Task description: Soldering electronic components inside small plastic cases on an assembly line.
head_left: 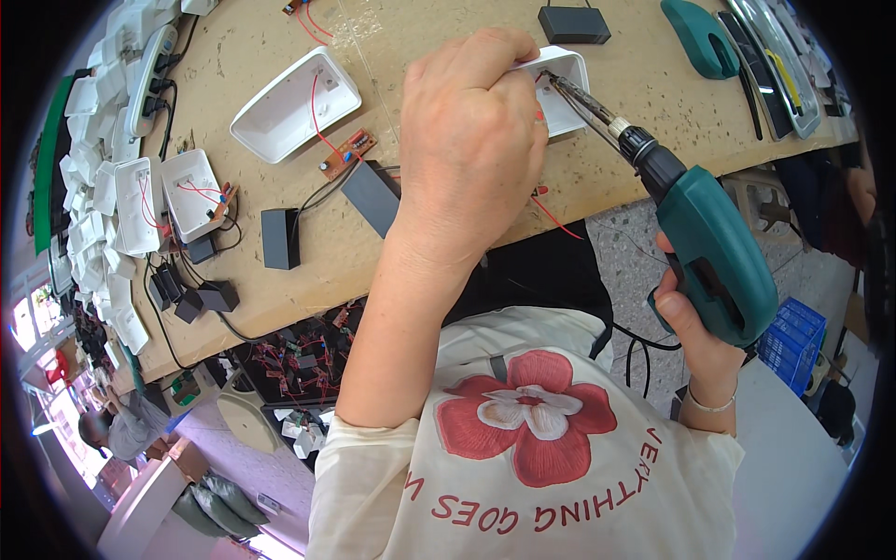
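My right hand [691, 313] is wrapped round the handle of a green soldering gun [723, 252]. Its metal tip reaches into a white plastic case [571, 110], at a small post with a bit of red wire. My left hand [476, 126] is closed at the rim of this case, back of the hand up, covering part of it; its fingertips are partly hidden. Below that hand a red wire [558, 219] runs out over the table edge. To the left lie another white case [303, 103], a small brown circuit board [348, 154] joined to it by red wire, and a black box-shaped adapter [373, 198].
A second black adapter [573, 25] lies at the back. White cases are piled along the left beside a power strip [152, 84]. At the right back are a green tool [700, 37] and a clear tray [779, 70]. A black tray of wired boards [303, 359] sits below the table edge.
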Action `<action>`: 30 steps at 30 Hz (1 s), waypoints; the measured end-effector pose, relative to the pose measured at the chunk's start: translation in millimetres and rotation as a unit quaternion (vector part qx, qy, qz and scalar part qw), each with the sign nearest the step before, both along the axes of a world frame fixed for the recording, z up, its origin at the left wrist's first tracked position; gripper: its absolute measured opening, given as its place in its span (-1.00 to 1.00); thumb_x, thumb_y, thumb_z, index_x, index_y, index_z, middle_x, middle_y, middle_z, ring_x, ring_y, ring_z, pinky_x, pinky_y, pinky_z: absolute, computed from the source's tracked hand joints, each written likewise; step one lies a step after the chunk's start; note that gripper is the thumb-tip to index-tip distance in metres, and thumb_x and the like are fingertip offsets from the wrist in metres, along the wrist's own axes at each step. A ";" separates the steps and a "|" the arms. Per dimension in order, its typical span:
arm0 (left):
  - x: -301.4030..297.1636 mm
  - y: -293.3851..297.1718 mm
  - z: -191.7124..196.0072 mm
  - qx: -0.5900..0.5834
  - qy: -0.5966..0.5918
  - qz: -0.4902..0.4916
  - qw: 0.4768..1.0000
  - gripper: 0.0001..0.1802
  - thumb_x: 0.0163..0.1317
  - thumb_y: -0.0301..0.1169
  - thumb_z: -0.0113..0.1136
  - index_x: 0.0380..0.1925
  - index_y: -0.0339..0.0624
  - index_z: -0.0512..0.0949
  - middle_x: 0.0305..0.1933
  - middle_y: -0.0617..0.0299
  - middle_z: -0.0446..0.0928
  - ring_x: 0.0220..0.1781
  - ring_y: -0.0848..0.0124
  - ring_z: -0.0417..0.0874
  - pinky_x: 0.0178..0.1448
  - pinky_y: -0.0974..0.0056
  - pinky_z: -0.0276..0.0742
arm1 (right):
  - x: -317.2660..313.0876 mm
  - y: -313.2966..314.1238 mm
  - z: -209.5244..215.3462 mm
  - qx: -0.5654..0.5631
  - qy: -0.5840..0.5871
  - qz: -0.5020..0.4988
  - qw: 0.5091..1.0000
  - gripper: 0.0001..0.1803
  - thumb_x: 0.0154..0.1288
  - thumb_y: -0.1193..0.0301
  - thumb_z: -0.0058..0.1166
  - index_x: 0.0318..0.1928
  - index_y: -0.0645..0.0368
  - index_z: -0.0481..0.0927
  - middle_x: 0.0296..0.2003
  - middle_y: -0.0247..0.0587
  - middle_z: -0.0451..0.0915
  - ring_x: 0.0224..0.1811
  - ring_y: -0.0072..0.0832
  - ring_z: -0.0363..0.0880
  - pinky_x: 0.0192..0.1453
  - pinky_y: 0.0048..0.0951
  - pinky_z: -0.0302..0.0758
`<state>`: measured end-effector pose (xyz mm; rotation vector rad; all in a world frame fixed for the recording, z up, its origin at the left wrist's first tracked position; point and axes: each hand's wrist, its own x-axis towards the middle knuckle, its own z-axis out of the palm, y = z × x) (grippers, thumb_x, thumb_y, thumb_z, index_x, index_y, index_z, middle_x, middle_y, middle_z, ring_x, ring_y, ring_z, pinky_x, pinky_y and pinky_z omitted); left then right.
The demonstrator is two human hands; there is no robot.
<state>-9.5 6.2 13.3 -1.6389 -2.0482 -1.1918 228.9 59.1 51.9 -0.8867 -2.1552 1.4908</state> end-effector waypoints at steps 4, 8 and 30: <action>-0.2 0.6 0.0 0.006 0.006 -0.002 1.000 -0.92 -0.23 -0.62 0.09 -0.61 -0.32 0.48 -0.29 0.21 0.47 -0.27 0.25 0.49 -0.14 0.21 0.33 | -9.5 -2.0 -1.9 0.022 0.038 -0.068 0.997 -0.71 -0.06 0.51 0.33 -0.29 0.30 0.56 -0.50 -0.32 0.55 -0.53 -0.63 0.48 -0.47 -0.64 0.41; -0.2 0.6 -0.1 0.009 0.008 -0.005 1.000 -0.92 -0.24 -0.62 0.09 -0.62 -0.32 0.47 -0.30 0.21 0.47 -0.27 0.25 0.49 -0.15 0.21 0.33 | -8.4 0.3 -1.6 0.072 0.019 -0.048 0.996 -0.65 -0.09 0.46 0.36 -0.25 0.30 0.55 -0.48 -0.32 0.54 -0.53 -0.63 0.47 -0.47 -0.63 0.40; -4.8 -1.9 4.8 -0.019 -0.020 0.007 1.000 -0.87 -0.26 -0.62 0.12 -0.58 -0.38 0.52 -0.25 0.20 0.52 -0.29 0.25 0.54 -0.18 0.26 0.43 | 5.2 -7.9 4.2 -0.094 0.037 -0.081 0.992 -0.34 -0.05 0.33 0.31 0.05 0.40 0.36 -0.14 0.07 0.52 -0.47 -0.52 0.48 -0.41 -0.58 0.44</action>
